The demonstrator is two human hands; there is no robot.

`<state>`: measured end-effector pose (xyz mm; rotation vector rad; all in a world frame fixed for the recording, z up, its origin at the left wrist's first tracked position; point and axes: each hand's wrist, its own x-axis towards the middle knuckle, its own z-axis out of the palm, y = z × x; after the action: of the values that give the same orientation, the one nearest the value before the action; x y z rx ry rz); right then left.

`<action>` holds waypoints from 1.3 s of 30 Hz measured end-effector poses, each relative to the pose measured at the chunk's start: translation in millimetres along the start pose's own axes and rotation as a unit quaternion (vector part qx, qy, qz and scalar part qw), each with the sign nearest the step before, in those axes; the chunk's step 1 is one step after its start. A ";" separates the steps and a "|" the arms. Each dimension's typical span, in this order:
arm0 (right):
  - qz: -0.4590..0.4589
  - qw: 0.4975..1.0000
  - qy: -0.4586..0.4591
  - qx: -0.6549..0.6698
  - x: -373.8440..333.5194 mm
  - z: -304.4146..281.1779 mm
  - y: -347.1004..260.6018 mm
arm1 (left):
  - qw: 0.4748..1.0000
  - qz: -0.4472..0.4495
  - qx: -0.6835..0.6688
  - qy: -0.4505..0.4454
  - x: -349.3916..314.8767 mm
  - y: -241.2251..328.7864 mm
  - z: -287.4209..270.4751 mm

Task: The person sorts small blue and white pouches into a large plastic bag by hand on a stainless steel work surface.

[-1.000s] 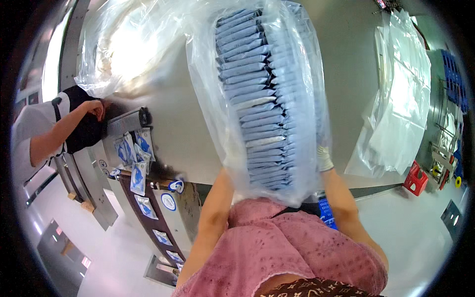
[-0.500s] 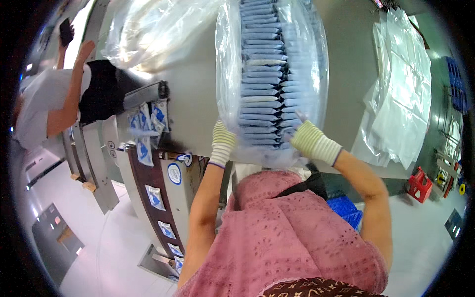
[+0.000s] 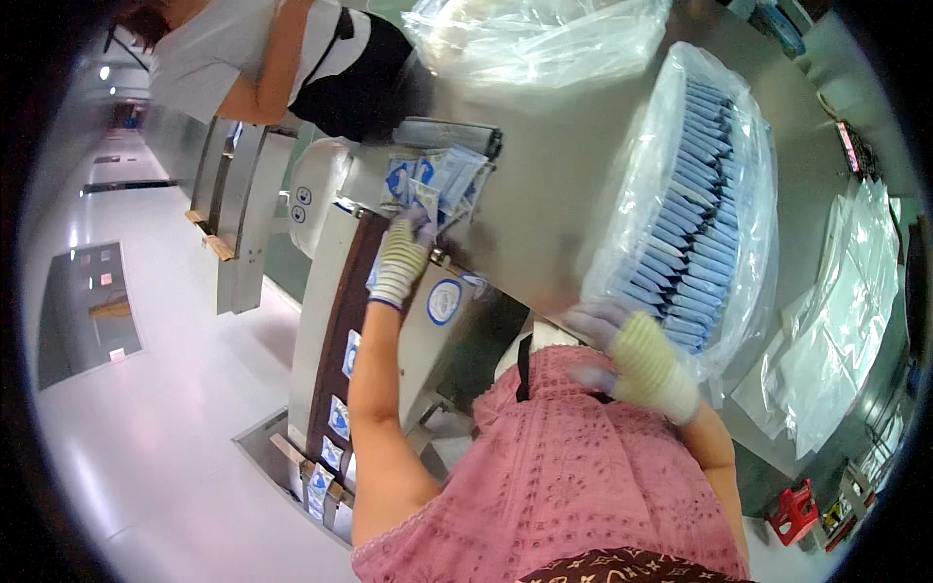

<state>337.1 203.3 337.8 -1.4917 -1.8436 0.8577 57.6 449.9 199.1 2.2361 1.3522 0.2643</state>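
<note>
My left hand (image 3: pixel 403 255), in a striped yellow-and-white glove with grey fingertips, reaches to a heap of white and blue sachets (image 3: pixel 449 177) at the end of the conveyor. Its fingers look stretched out and touch or nearly touch the nearest sachets; the contact is partly hidden. My right hand (image 3: pixel 637 358), gloved alike and smeared by motion, hovers near the table's front edge with thumb and fingers apart, holding nothing. Just beyond it lies a large clear plastic bag (image 3: pixel 607 238), packed with rows of upright blue-grey sachets (image 3: pixel 695 209).
Single sachets lie along the dark conveyor belt (image 3: pixel 335 367) at my left. Another clear bag (image 3: pixel 535 44) lies at the back of the metal table (image 3: pixel 530 185). Flat plastic bags (image 3: pixel 836 330) are stacked at right. A co-worker (image 3: pixel 243 58) stands far left; a red crate (image 3: pixel 794 512) sits lower right.
My left hand has left the filled bag and gone left to the sachet heap. My right hand has drawn back from the bag towards me. The view has turned left.
</note>
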 end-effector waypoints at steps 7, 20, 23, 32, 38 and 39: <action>0.273 0.876 0.092 0.386 137.1 148.9 65.4 | 0.993 -0.065 -0.072 -0.068 35.4 -114.8 -14.3; 0.457 0.805 0.212 0.314 236.7 213.7 221.5 | 0.978 -0.090 -0.133 -0.135 112.2 -42.2 109.0; 0.416 0.782 0.244 0.395 205.4 193.2 202.3 | 0.986 -0.056 -0.140 -0.072 91.6 -5.3 139.1; 0.184 0.747 0.212 0.603 177.6 109.6 212.5 | 0.811 0.003 -0.543 -0.217 88.4 55.5 154.6; 0.246 0.954 0.163 -0.045 158.2 93.2 242.7 | 0.959 0.073 -0.223 -0.160 93.5 55.4 166.1; 0.259 0.946 0.193 -0.023 169.3 73.8 214.7 | 0.970 0.085 -0.197 -0.114 89.0 41.0 165.2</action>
<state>374.4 395.0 132.7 -2.0511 -1.2108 0.6829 200.7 458.5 71.3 1.9757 0.8974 0.2960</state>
